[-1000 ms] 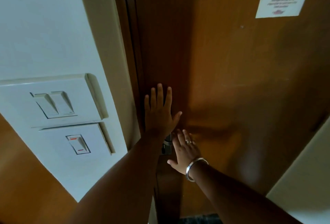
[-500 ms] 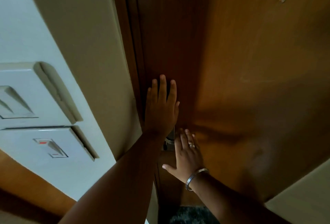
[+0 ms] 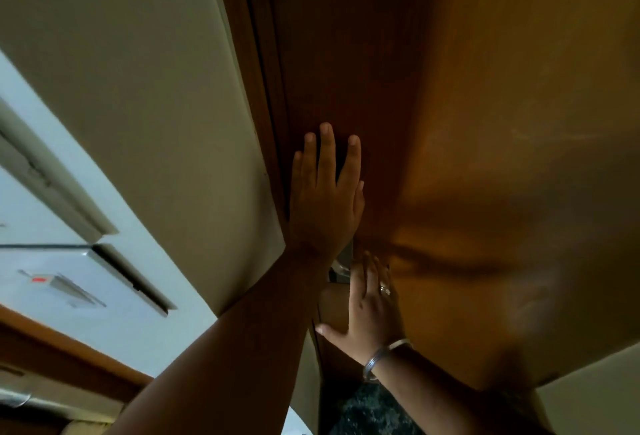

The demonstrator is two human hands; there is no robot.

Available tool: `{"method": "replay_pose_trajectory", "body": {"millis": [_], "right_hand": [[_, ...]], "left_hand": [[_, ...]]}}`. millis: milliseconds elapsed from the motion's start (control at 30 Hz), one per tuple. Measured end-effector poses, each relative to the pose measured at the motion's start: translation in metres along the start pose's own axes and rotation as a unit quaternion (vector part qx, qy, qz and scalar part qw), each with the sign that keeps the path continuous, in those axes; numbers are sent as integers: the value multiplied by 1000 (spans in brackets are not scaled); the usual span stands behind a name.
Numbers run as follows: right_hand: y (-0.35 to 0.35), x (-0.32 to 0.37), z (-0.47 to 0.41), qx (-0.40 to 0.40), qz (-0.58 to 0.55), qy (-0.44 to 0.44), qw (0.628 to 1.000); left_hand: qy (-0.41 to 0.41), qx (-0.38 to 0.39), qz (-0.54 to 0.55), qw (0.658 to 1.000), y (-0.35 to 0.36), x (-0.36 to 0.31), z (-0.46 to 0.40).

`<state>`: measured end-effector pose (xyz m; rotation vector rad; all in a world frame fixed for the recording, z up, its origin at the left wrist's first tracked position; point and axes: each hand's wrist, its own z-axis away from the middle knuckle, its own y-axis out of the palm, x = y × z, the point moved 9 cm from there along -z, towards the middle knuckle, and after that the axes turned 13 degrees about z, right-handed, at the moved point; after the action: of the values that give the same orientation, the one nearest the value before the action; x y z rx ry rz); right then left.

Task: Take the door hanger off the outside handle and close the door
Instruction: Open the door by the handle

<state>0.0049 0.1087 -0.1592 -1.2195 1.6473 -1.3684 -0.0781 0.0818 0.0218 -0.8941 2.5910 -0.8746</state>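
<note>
The brown wooden door (image 3: 485, 122) fills the right and middle of the head view and sits against its dark frame (image 3: 256, 53). My left hand (image 3: 323, 199) lies flat on the door beside the frame, fingers pointing up and close together. Below it my right hand (image 3: 372, 303), with a ring and a metal bangle, presses flat on the door too. A bit of the metal handle plate (image 3: 341, 264) shows between the two hands. No door hanger is in view.
A cream wall corner (image 3: 156, 105) stands left of the frame. White switch plates (image 3: 69, 278) are on the wall at far left, above a wooden surface (image 3: 52, 348). Dark speckled floor (image 3: 374, 410) shows at the bottom. Another cream wall (image 3: 595, 400) is at lower right.
The view has swung right and closer, so the switches slid left and the paper notice left the frame. Both hands stay flat on the door; the left hand's fingers have drawn together.
</note>
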Motion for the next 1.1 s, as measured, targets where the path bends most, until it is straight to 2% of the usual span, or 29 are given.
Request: {"method": "replay_pose_trajectory", "body": {"millis": [233,333,567,733,867,1100], "right_hand": [[-16,-1,9,83,14,-55,995],[-27,-2,9,107,53,-98,988],[-53,-1,18,73,161,-182,967],[-57,0,37,69,157,-169,971],[-67,3,56,67,183,-143,970],[-85,6,104,95,176,-30,979]], "left_hand": [[-37,68,-10,997,-7,-2,3],[-54,91,-5,994,-11,-3,8],[-88,106,-8,990,-26,-14,21],[-97,146,-4,985,-36,-17,34],[-55,171,5,984,-55,-23,47],[36,145,-3,989,-107,-35,91]]}}
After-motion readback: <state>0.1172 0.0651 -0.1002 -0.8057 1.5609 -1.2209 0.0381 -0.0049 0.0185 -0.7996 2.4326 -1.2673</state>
